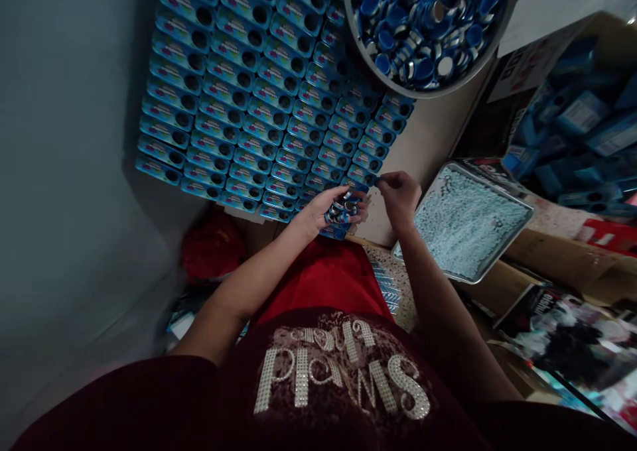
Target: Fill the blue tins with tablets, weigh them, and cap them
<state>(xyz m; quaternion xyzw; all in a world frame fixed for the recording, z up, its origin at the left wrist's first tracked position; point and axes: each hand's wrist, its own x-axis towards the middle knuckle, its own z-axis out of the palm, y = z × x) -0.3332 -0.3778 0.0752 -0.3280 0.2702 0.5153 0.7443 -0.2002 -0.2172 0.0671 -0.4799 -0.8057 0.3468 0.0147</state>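
My left hand is cupped palm up, cradling several small round blue-and-silver caps. Just to its right, my right hand has thumb and fingertips pinched together at the right edge of the box rows; what they hold, if anything, is too small to make out. Blue printed boxes, each with a round dark hole at one end, lie in tight rows on the table. The near right corner of these rows is partly hidden behind my left hand.
A round metal bowl full of similar caps stands at the far right of the rows. A metal tray of pale blue granules is right of my right hand. Beyond it is a carton of blue boxes. A wall rises at left.
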